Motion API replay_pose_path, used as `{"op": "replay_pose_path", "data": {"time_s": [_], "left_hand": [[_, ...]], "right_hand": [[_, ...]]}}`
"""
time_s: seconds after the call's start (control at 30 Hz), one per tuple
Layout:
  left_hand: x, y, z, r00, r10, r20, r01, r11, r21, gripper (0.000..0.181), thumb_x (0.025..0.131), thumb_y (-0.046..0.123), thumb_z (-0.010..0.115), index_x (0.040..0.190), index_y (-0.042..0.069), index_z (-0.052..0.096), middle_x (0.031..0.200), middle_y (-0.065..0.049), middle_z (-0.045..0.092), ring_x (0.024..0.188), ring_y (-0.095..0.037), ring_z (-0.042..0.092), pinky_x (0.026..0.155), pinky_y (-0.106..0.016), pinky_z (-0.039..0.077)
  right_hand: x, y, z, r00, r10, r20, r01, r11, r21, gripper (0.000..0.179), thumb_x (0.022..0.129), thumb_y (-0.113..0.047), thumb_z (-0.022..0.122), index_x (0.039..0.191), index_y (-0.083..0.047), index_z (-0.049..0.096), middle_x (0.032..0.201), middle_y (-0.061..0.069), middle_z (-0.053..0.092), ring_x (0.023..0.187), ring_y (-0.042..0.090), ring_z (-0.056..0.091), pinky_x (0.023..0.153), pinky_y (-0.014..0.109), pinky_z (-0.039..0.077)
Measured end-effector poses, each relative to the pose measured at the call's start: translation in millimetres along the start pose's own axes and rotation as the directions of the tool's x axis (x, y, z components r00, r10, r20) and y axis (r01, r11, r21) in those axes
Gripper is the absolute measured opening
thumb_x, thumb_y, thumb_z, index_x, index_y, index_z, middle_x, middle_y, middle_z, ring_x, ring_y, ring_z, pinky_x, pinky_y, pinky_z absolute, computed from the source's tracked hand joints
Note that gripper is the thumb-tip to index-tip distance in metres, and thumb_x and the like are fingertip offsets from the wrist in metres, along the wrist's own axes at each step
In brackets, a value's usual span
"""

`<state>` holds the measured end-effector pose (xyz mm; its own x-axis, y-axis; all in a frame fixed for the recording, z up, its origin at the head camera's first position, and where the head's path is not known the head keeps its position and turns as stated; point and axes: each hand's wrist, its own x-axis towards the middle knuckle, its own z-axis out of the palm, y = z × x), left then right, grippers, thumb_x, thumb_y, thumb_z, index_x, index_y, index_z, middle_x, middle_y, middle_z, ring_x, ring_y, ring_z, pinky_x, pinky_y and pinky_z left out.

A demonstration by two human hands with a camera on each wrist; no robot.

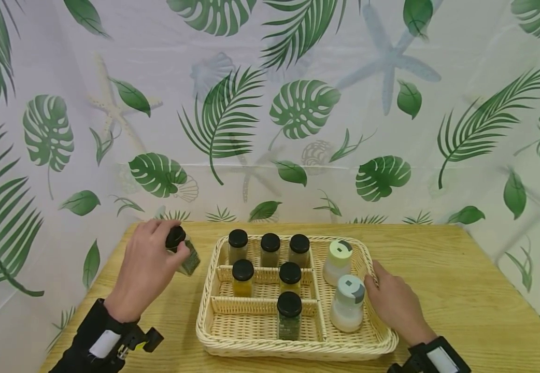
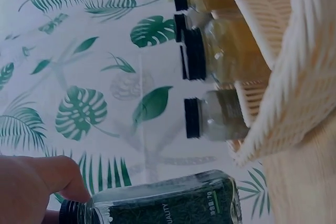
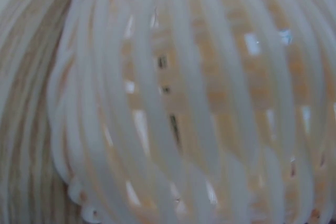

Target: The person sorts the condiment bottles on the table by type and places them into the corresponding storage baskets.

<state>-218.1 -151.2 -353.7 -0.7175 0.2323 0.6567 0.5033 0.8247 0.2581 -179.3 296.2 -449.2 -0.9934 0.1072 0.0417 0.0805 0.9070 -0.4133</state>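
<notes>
My left hand pinches the black lid of a square glass jar of dark green dried herbs, left of the wicker basket. The jar is tilted; whether its base touches the table I cannot tell. In the left wrist view that herb jar lies across the bottom edge, its printed label partly showing. On the basket's right rim, my right hand grips with the thumb inside; the fingers outside are mostly hidden. The right wrist view shows only blurred basket weave close up.
Black-lidded spice jars stand in the basket's three left compartments: three in back, two in the middle, including a yellow one, and a green one in front. The right compartment holds a yellow-lidded shaker and a grey-lidded shaker. A leaf-patterned cloth hangs behind the wooden table.
</notes>
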Motion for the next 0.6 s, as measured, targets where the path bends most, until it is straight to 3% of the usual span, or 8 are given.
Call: {"op": "replay_pose_path", "data": {"time_s": [0.6], "left_hand": [[-2.9, 45.1, -23.9, 0.994, 0.106, -0.015, -0.107, 0.992, -0.062, 0.034, 0.077, 0.014, 0.064, 0.109, 0.003, 0.066, 0.101, -0.012, 0.062, 0.091, -0.025, 0.051, 0.07, -0.044, 0.047]], "right_hand": [[-0.8, -1.7, -1.8, 1.0, -0.012, -0.006, 0.012, 1.0, 0.006, 0.059, 0.101, -0.031, 0.034, 0.144, 0.009, 0.03, 0.051, 0.003, 0.041, 0.037, 0.012, 0.036, 0.035, 0.029, 0.032]]}}
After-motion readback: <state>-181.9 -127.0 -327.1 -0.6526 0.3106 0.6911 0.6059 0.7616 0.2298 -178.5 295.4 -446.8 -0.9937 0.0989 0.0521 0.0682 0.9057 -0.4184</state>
